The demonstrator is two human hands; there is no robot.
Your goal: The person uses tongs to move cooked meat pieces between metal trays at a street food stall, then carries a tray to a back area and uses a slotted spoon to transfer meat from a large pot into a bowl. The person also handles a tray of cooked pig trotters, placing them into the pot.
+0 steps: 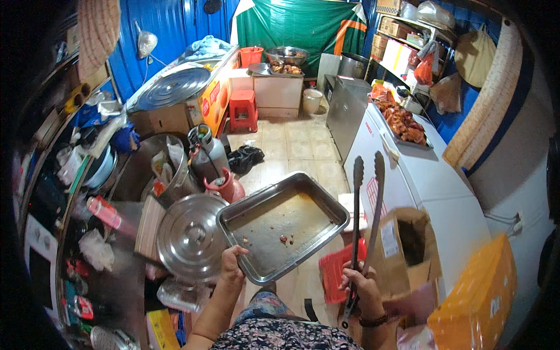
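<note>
My left hand grips the near left corner of a rectangular stainless steel tray. A little brownish liquid and several small food scraps lie on the tray's bottom. In my right hand is a pair of long metal tongs, pointing away from me with the two arms apart and nothing between the tips. A round metal lid leans just left of the tray. On the white chest freezer to the right stands another tray heaped with browned cooked meat.
Gas cylinders and a large metal pot stand at the left. A black plastic bag lies on the tiled floor. An open cardboard box and a red stool are near my right hand. Farther off, a metal basin sits on a white cabinet.
</note>
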